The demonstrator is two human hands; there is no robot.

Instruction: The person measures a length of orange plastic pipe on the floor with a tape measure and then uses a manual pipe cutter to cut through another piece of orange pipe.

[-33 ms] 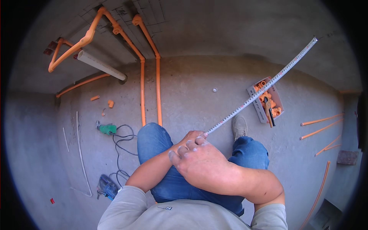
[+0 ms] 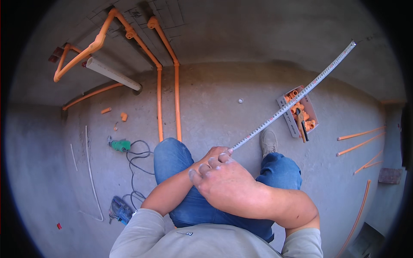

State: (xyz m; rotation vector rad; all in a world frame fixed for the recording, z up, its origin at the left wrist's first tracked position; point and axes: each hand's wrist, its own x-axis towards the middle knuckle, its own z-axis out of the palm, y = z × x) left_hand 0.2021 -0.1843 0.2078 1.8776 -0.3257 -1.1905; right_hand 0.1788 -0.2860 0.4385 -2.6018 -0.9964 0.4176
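A steel tape measure (image 2: 325, 73) extends diagonally from my hands to the upper right, passing over a cardboard box (image 2: 289, 121) of orange fittings (image 2: 306, 116), with an orange-and-black hand tool (image 2: 301, 122) in it. My left hand (image 2: 214, 152) is closed around the tape's near end, partly covered by my right hand. My right hand (image 2: 224, 182) lies across my left hand and wrist with curled, dusty fingers; whatever they may hold is hidden. The tape's case cannot be made out.
Orange pipes (image 2: 177, 103) run up floor and wall, beside a white pipe (image 2: 112, 73). Green (image 2: 121, 145) and blue (image 2: 121, 210) power tools lie left with cords. Loose orange pipes (image 2: 360, 145) lie right, fittings (image 2: 124, 116) at left. My knees (image 2: 170, 152) are bent below.
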